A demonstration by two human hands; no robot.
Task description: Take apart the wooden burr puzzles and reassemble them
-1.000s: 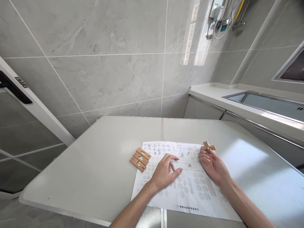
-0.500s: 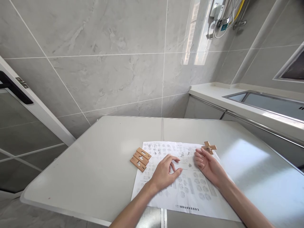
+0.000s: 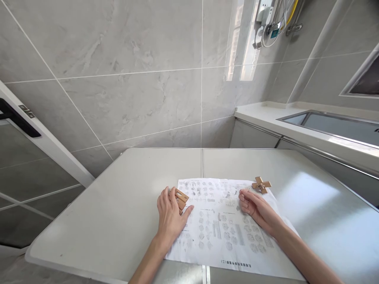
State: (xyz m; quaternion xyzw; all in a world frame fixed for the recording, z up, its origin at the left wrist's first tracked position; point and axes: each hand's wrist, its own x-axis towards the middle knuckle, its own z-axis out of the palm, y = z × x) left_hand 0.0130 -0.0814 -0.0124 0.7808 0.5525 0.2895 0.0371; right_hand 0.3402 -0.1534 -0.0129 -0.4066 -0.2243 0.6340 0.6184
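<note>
My left hand (image 3: 172, 217) reaches over several flat wooden pieces (image 3: 182, 195) that have cut-out slots and dark numbers. Its fingers lie across their left part and hide much of them, while the thumb stands apart on the right. My right hand (image 3: 257, 208) rests on the right half of a printed paper sheet (image 3: 211, 250), fingers loosely curled together with no object visible in them. Just beyond those fingertips, at the sheet's far right corner, sits a cross-shaped assembly of wooden pieces (image 3: 261, 185). Small pictures and grids cover the sheet.
The pale table (image 3: 103, 221) has a seam down its middle and stands near a grey tiled wall (image 3: 130, 102). A white counter with a sink (image 3: 322, 122) is at the right. A door with a black handle (image 3: 19, 118) is at the left.
My left hand has moved left from the middle of the sheet onto the slotted wooden pieces. The right hand's fingers have curled in a little, and it stays near the cross.
</note>
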